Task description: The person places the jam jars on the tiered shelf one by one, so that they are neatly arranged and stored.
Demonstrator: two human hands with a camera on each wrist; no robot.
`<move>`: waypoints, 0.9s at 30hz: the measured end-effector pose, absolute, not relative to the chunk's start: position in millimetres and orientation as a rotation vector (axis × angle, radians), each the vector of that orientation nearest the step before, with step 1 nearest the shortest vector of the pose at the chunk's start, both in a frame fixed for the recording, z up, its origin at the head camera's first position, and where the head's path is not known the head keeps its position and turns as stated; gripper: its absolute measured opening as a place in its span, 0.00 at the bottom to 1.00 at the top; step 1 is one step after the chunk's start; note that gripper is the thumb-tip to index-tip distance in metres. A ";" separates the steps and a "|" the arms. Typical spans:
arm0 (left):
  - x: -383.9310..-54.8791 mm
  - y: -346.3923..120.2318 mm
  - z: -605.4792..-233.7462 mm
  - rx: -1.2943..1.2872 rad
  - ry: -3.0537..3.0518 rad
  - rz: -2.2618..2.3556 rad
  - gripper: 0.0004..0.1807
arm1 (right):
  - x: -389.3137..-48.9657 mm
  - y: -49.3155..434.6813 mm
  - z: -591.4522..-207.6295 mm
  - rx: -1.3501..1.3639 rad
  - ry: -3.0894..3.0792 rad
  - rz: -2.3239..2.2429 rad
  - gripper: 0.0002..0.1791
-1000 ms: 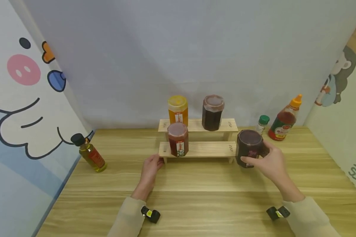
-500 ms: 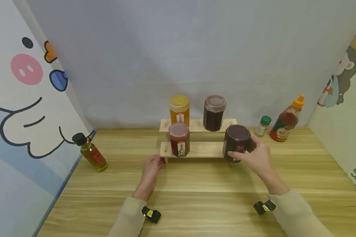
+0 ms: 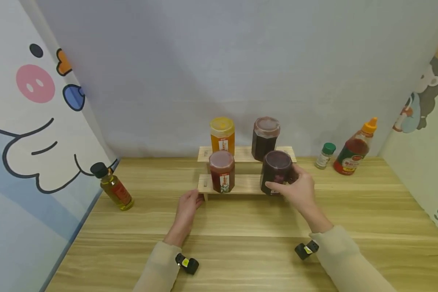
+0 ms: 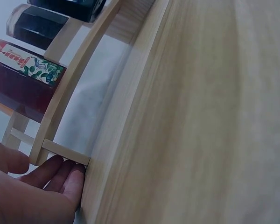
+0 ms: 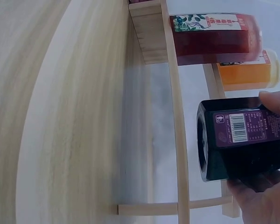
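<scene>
In the head view, my right hand (image 3: 300,190) grips a dark purple jar (image 3: 271,176), thumb across its front and fingers around the far side. A gap shows between the jar's base (image 5: 201,140) and the lower board in the right wrist view. The jar hangs over the right part of the two-tier wooden rack (image 3: 246,184). My left hand (image 3: 187,206) holds the rack's left end; in the left wrist view the thumb lies at the board's end and the fingers (image 4: 60,175) bend behind the leg. A red jar (image 3: 222,172) stands on the lower tier at left.
An orange jar (image 3: 222,136) and another dark jar (image 3: 265,138) stand on the upper tier. Right of the rack are a green-capped shaker (image 3: 325,156) and a red sauce bottle (image 3: 354,153). An oil bottle (image 3: 117,190) stands at far left. A wall closes the back.
My right hand has carried the dark purple jar leftward, from beside the rack's right end to over its lower tier. My left hand has stayed at the rack's left end.
</scene>
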State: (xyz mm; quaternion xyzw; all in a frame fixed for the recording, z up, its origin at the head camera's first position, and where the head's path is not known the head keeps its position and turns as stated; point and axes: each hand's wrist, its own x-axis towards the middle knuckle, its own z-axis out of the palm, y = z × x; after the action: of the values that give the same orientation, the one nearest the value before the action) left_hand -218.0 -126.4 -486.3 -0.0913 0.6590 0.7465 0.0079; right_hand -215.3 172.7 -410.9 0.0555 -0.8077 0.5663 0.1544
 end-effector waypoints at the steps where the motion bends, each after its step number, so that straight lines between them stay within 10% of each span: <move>1: -218.2 -126.2 -486.1 -0.286 2.057 2.332 0.22 | -216.1 171.7 -411.5 0.156 -2.309 1.639 0.31; 27: -217.1 -125.2 -485.5 -0.316 2.067 2.305 0.23 | -211.6 146.0 -397.0 0.146 -2.292 1.734 0.31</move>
State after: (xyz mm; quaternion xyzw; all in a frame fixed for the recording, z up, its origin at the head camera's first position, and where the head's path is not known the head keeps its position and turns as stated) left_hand -217.1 -125.2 -485.5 -0.1016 0.6640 0.7407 0.0148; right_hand -211.6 146.0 -397.0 0.0503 -0.7894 0.5975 0.1316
